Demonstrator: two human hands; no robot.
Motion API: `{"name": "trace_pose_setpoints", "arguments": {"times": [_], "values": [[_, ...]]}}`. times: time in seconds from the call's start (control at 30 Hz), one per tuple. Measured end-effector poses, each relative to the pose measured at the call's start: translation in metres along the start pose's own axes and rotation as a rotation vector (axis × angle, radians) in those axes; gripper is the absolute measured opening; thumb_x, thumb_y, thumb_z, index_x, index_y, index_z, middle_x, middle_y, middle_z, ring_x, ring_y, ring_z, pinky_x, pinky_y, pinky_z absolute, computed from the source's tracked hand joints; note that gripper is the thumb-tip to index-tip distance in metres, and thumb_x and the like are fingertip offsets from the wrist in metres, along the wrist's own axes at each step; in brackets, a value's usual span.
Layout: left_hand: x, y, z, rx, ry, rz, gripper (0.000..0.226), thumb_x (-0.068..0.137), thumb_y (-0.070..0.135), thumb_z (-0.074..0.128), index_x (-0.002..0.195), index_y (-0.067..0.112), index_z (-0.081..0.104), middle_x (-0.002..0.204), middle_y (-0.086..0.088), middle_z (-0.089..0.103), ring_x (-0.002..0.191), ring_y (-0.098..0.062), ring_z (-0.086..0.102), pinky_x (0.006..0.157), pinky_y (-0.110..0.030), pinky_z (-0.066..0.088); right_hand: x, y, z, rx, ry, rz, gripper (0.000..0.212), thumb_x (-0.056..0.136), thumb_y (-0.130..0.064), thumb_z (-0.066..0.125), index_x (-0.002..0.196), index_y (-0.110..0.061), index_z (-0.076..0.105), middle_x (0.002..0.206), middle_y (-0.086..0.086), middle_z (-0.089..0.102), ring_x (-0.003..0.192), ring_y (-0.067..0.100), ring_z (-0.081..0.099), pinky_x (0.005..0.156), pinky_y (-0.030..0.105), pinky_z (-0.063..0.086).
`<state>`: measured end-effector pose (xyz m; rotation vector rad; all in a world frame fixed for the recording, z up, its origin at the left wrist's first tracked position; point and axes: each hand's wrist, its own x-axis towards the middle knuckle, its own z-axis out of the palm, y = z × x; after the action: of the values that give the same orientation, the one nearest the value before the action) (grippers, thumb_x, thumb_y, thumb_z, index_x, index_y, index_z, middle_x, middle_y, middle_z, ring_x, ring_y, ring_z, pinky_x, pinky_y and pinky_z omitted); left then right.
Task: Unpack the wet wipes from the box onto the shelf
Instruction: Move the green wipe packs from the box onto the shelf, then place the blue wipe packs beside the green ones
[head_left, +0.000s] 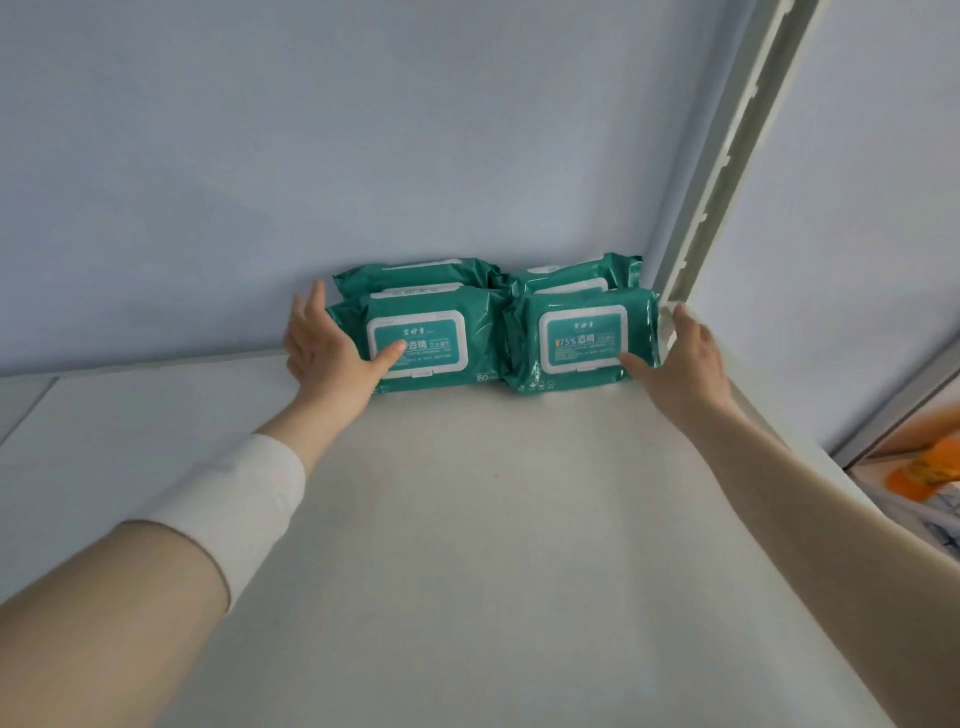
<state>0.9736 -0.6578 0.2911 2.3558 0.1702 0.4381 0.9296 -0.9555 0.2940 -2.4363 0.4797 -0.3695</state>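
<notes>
Left hand (327, 356) and right hand (688, 361), fingers straight, press teal plastic wet-wipe packs (483, 332), likely soft, slippery; best gripped by the ends.

A pale blue wall (363, 130) stands behind, meeting a second pale panel (857, 234) on the right at a white slotted post (727, 171). The light is soft and even. Low in the right corner, blurred orange packets (930, 467) lie beyond a grey frame (898, 408).

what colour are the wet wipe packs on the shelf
Teal green, with a white-framed flip lid; the head view shows it best on the front right pack.
</notes>
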Motion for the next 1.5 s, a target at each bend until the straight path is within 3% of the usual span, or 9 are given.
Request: {"name": "trace_pose_setpoints", "arguments": {"times": [0.1,0.17,0.23,0.33,0.43,0.53,0.8,1.13,1.5], "values": [[-0.021,0.004,-0.019,0.259,-0.009,0.374,0.085,0.08,0.029,0.07,0.146,0.006,0.021,0.154,-0.022,0.011,0.143,-0.038,0.01,0.115,-0.043,0.008,-0.036,-0.015,-0.01,-0.235,0.0,-0.13,0.074,0.088,-0.03,0.056,0.148,-0.012,0.017,0.153,0.013,0.021,0.142,0.03,0.017,0.115,0.041,0.018],[-0.039,0.008,-0.035,0.469,-0.119,0.608,0.074,0.083,0.026,0.066,0.143,0.004,0.029,0.152,-0.024,0.017,0.143,-0.039,0.012,0.115,-0.044,0.009,-0.066,-0.023,-0.014,-0.427,-0.039,-0.201,0.071,0.09,-0.033,0.054,0.147,-0.013,0.018,0.156,0.012,0.015,0.145,0.031,0.007,0.117,0.042,0.013],[-0.063,0.016,-0.05,0.688,-0.33,0.69,0.064,0.089,0.031,0.056,0.142,0.006,0.03,0.153,-0.02,0.017,0.144,-0.034,0.006,0.116,-0.04,0.007,-0.102,-0.033,-0.02,-0.585,-0.098,-0.241,0.068,0.091,-0.037,0.052,0.147,-0.014,0.02,0.156,0.01,0.014,0.145,0.031,0.003,0.117,0.041,0.01],[-0.1,0.03,-0.065,0.847,-0.476,0.779,0.057,0.092,0.037,0.047,0.139,0.007,0.035,0.148,-0.017,0.029,0.142,-0.032,0.014,0.115,-0.039,0.011,-0.156,-0.046,-0.032,-0.698,-0.189,-0.248,0.067,0.093,-0.041,0.046,0.148,-0.014,0.019,0.155,0.01,0.017,0.145,0.03,0.008,0.117,0.04,0.012],[-0.138,0.041,-0.081,0.848,-0.559,0.821,0.05,0.093,0.039,0.046,0.133,0.011,0.042,0.137,-0.013,0.046,0.13,-0.031,0.036,0.106,-0.038,0.027,-0.208,-0.051,-0.048,-0.75,-0.254,-0.214,0.064,0.094,-0.043,0.044,0.147,-0.015,0.021,0.152,0.009,0.026,0.143,0.028,0.015,0.115,0.038,0.018],[-0.179,0.054,-0.094,0.859,-0.645,0.866,0.046,0.094,0.039,0.044,0.131,0.011,0.043,0.133,-0.012,0.049,0.123,-0.031,0.044,0.1,-0.037,0.033,-0.256,-0.043,-0.072,-0.749,-0.272,-0.16,0.059,0.093,-0.042,0.045,0.144,-0.015,0.03,0.146,0.008,0.036,0.139,0.027,0.025,0.113,0.038,0.025],[-0.318,0.107,-0.1,0.808,-0.713,0.996,0.045,0.094,0.035,0.043,0.133,0.013,0.042,0.134,-0.012,0.05,0.123,-0.03,0.045,0.097,-0.036,0.035,-0.379,0.032,-0.156,-0.749,-0.273,0.005,0.054,0.093,-0.04,0.047,0.14,-0.015,0.038,0.14,0.011,0.042,0.131,0.028,0.038,0.106,0.041,0.036],[-0.593,0.108,-0.057,0.828,-0.957,1.104,0.044,0.093,0.04,0.046,0.128,0.012,0.046,0.13,-0.013,0.054,0.119,-0.031,0.049,0.097,-0.038,0.037,-0.609,0.224,-0.245,-0.774,-0.421,0.27,0.051,0.093,-0.04,0.046,0.138,-0.017,0.04,0.136,0.009,0.045,0.128,0.027,0.041,0.102,0.041,0.04],[-0.717,0.072,0.045,0.914,-1.256,1.012,0.05,0.092,0.045,0.044,0.131,0.013,0.042,0.135,-0.013,0.05,0.125,-0.032,0.046,0.101,-0.041,0.036,-0.687,0.371,-0.223,-0.657,-0.588,0.468,0.051,0.094,-0.039,0.044,0.138,-0.016,0.04,0.139,0.007,0.044,0.133,0.025,0.036,0.107,0.037,0.034]]}}
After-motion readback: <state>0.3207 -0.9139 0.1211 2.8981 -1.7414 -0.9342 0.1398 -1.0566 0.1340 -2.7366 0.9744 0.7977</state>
